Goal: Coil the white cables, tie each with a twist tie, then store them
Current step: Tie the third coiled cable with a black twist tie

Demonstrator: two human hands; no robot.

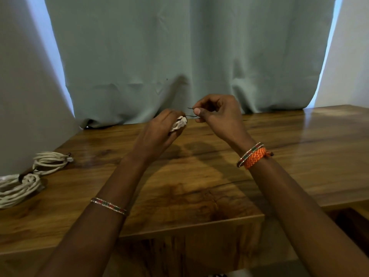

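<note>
White cable coil (180,123) bunched in left hand (159,129), fingers curled round it, held above the worktop (199,176). Right hand (217,114), just right of the coil, pinches the dark twist tie (191,115) ends. Step: tying this coil. Next: twist the ends tight, I'd say. Two tied coils (30,172) lie far left of it on the worktop.

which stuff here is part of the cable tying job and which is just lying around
Part of the job:
- coiled white cable, gripped by the left hand
- twist tie, pinched by the right hand
- two tied cable bundles at the table's left

Just there:
- wooden table
- curtain
- bracelets
</note>
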